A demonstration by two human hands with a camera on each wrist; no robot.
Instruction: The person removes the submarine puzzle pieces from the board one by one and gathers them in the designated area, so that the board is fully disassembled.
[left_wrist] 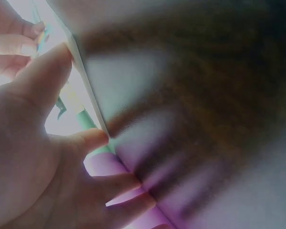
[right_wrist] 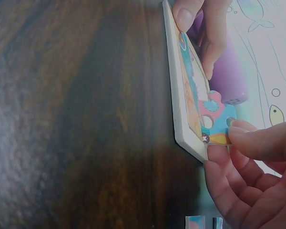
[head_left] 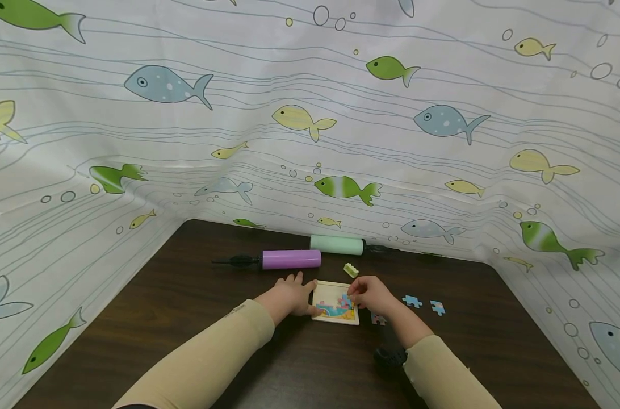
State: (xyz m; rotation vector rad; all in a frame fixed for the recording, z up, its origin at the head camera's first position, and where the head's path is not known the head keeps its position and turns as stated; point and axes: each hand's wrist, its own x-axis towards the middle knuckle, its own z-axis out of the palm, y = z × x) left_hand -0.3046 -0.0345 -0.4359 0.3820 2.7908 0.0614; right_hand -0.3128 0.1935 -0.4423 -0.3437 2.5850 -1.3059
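Prob. fitting a jigsaw pc (right_wrist: 223,119) now: R hand (head_left: 369,293) pinches it at the tray (head_left: 329,292)'s right edge, & L hand (head_left: 291,295), fingers spread, touches the left edge w/ its thumb near the btm corner. The tray sits mid-table (head_left: 197,267), & 3 loose pcs (head_left: 412,301) lie off its right edge. Next move prob. needs the pc lined up w/ its neighbors & pushed flat.

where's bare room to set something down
Left, between fish-print sheet, purple pump and left sleeve; also between left sleeve and right sleeve, nearer than puzzle frame. Crowded around it: left hand, right hand, block, loose pieces.
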